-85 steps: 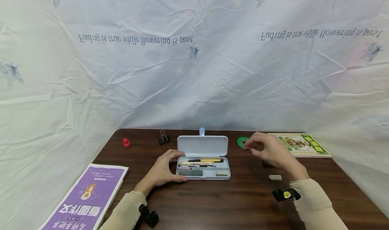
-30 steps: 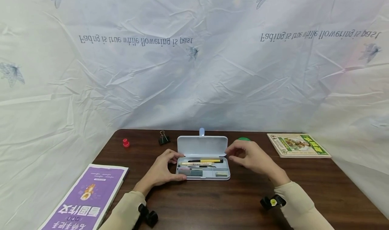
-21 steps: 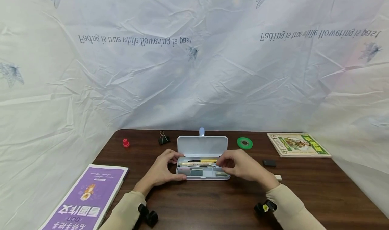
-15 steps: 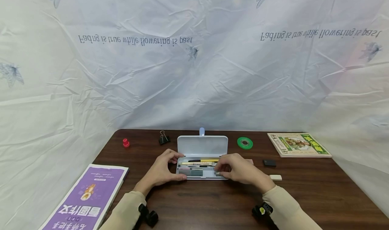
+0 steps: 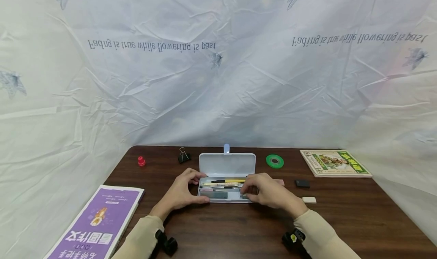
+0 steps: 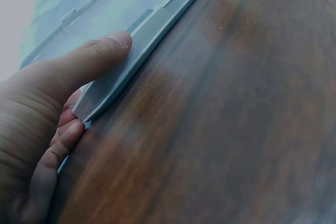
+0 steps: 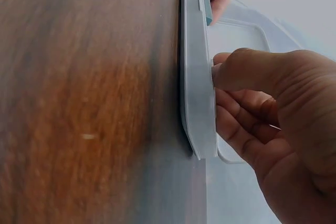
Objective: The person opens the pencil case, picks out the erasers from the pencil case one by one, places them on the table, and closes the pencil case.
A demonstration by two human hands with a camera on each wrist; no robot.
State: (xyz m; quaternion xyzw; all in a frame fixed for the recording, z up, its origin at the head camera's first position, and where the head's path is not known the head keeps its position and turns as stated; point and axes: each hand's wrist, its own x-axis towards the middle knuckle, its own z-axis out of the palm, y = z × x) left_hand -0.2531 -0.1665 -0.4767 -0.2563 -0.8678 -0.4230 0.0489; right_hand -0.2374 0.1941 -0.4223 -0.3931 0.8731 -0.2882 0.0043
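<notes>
A pale pencil case (image 5: 227,164) lies with its lid raised. My left hand (image 5: 182,190) grips its left end, the thumb (image 6: 102,53) along the front wall and the other fingers round the end and back. Several pens (image 5: 225,181) lie in its rear part, and a dark grey block (image 5: 215,195) in the front left compartment. My right hand (image 5: 268,190) reaches into the front right compartment, thumb and fingertips pinching a small greyish eraser (image 5: 245,195), mostly hidden by the fingers. In the right wrist view the thumb (image 7: 247,71) is right at the case's rim.
Right of the case lie a pink piece (image 5: 280,182) partly behind my right hand, a black block (image 5: 302,183), a white eraser (image 5: 308,200), a green ring-shaped roll (image 5: 274,161) and a booklet (image 5: 336,163). Leftward are a binder clip (image 5: 184,156), a red piece (image 5: 141,161) and a purple book (image 5: 99,217).
My right hand has moved left from near the green roll into the case and closed on the eraser. A pink piece now shows on the table beside it. My left hand has stayed put.
</notes>
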